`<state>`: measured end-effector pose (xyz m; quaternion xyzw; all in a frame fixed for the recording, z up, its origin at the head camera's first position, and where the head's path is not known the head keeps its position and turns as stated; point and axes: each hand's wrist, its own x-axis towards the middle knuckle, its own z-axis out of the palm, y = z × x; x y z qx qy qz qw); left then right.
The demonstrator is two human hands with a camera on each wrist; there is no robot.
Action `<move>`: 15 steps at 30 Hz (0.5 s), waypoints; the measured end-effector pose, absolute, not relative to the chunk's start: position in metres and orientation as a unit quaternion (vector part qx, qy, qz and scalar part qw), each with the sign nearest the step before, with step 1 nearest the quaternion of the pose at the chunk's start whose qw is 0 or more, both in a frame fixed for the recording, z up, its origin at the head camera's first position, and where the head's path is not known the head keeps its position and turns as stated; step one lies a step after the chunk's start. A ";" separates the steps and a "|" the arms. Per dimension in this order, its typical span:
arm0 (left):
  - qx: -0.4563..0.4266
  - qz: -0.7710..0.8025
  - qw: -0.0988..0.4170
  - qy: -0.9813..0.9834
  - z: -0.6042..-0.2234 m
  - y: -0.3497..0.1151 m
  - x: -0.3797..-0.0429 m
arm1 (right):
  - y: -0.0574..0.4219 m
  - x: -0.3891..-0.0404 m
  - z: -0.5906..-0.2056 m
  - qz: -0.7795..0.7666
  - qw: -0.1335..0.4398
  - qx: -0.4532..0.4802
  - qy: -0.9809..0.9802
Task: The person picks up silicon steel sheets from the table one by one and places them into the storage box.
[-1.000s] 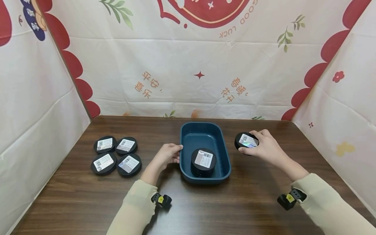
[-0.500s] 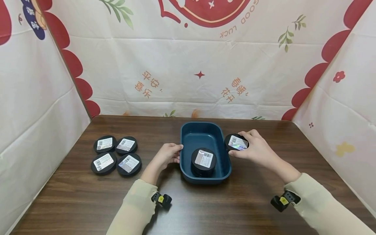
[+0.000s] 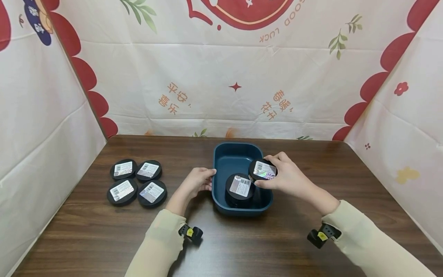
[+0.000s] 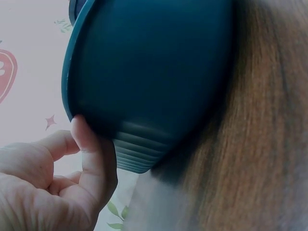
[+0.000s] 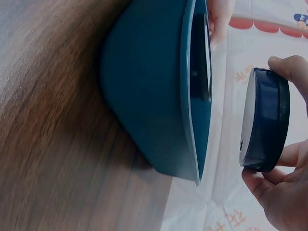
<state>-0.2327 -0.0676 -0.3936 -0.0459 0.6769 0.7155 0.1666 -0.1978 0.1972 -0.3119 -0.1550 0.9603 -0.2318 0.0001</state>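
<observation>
My right hand (image 3: 287,173) pinches a squat, round black container (image 3: 261,168) by its sides, thumb and fingers on opposite edges. Its label faces up in the head view. In the right wrist view this container (image 5: 264,120) is raised beyond the rim of the blue tub (image 5: 188,120). The rounded, rectangular blue tub (image 3: 254,147) stands on the table, and another labelled black container (image 3: 239,189) sits in its near half. My left hand (image 3: 199,181) grips the tub's left rim; in the left wrist view, fingertips of this hand (image 4: 72,183) meet the rim.
Several black containers with white labels, among them a front one (image 3: 152,193), stand close together on the left of the wooden table (image 3: 221,246). Printed cloth (image 3: 194,65) hangs behind the table and along both sides.
My right hand has moved left with the black container, from the table's right side to over the tub's right edge. The left hand stays at the rim.
</observation>
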 end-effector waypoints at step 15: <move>-0.045 0.714 0.163 0.680 -0.392 -0.068 -0.232 | 0.174 -0.201 -0.314 -0.235 0.007 -0.185 0.954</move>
